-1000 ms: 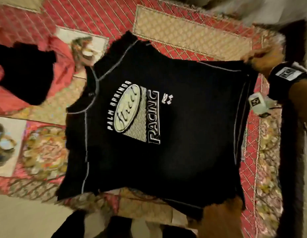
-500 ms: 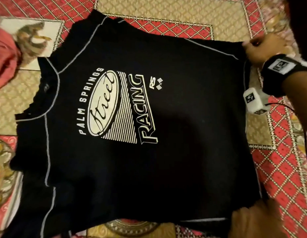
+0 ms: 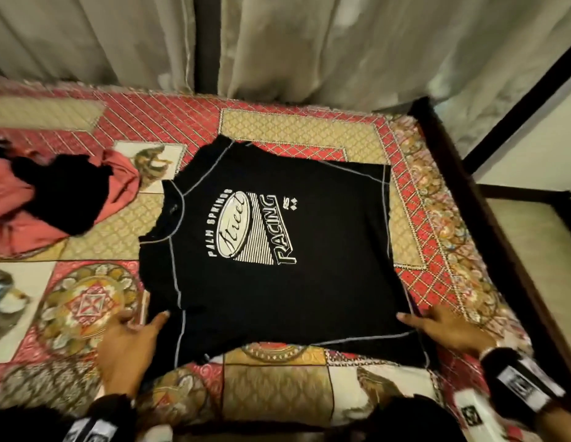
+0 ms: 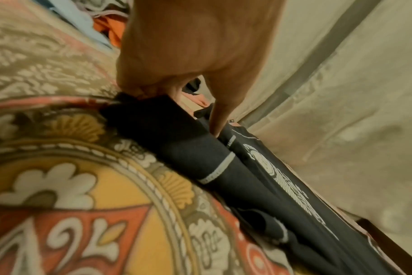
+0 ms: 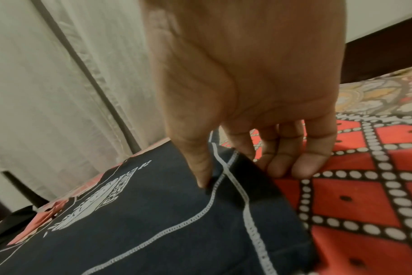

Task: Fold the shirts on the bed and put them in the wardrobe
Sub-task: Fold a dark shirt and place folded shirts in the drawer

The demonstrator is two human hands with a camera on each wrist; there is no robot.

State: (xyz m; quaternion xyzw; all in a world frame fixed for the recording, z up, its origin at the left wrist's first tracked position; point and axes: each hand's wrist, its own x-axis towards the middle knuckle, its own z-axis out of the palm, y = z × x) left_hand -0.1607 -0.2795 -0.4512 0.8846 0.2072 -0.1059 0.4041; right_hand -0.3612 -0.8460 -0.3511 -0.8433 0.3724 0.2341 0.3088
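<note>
A black shirt (image 3: 278,250) with a white "Palm Springs Street Racing" print lies flat and face up on the patterned bedspread (image 3: 293,129), collar to the left. My left hand (image 3: 144,320) is at the near sleeve. In the left wrist view the left hand (image 4: 176,111) pinches the black shirt (image 4: 176,145), with fingers at the sleeve's edge and thumb on top. My right hand (image 3: 418,320) is at the near hem corner. The right wrist view shows the right hand (image 5: 238,173) with thumb on the black shirt (image 5: 153,223) and fingers at its edge.
A heap of red and black clothes (image 3: 54,199) lies on the bed to the left. Pale curtains (image 3: 309,43) hang behind the bed. The dark wooden bed frame (image 3: 469,202) runs along the right side. Open bedspread surrounds the shirt.
The shirt, held spread by its hem before, now lies flat on the bed. My right hand came from the far hem corner to the near one; my left hand went to the near sleeve.
</note>
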